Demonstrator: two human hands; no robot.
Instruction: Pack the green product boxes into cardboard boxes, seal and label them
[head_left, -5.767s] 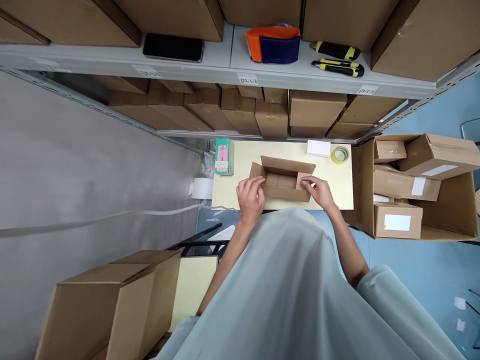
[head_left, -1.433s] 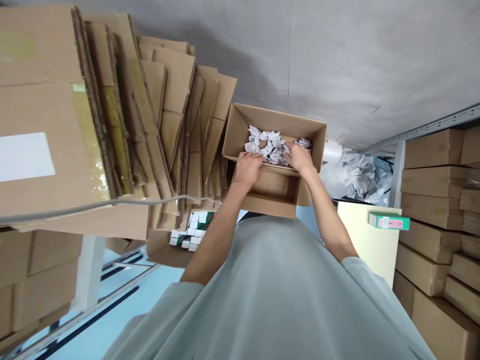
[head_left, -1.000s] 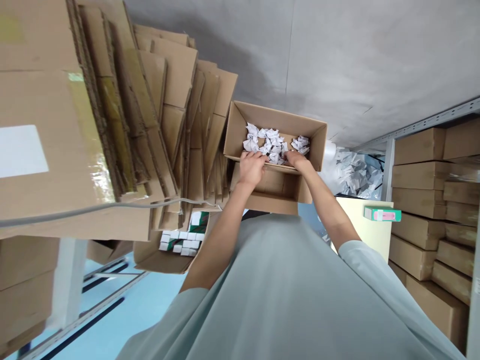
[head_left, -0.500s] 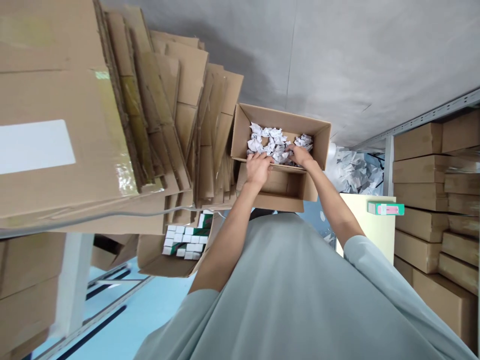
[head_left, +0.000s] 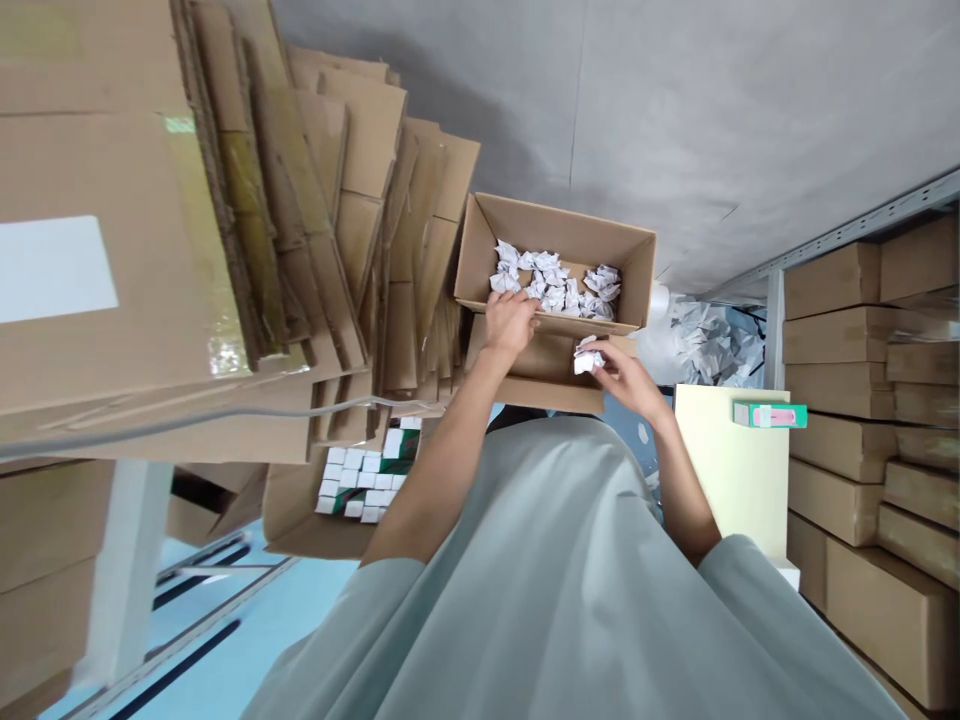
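A cardboard box (head_left: 559,228) stands open with several crumpled white papers (head_left: 555,290) inside it. My left hand (head_left: 512,322) is closed over the box's near edge, toward its left end; its fingertips are partly hidden behind the wall. In front of that edge, my right hand (head_left: 628,380) pinches a crumpled paper ball (head_left: 588,356) between thumb and fingers. The ball hangs above a second open carton (head_left: 551,393) that sits closer to my body.
Flattened cardboard sheets (head_left: 367,140) lean in a row at left. Below them is a carton of small white-and-green boxes (head_left: 367,480). At right are a heap of crumpled paper (head_left: 712,340), a green-and-pink box (head_left: 770,415) on a pale board, and shelved cartons (head_left: 832,380).
My right hand has come out of the box, back toward my body, with a paper ball in its fingers. My left hand stays on the box's near edge.
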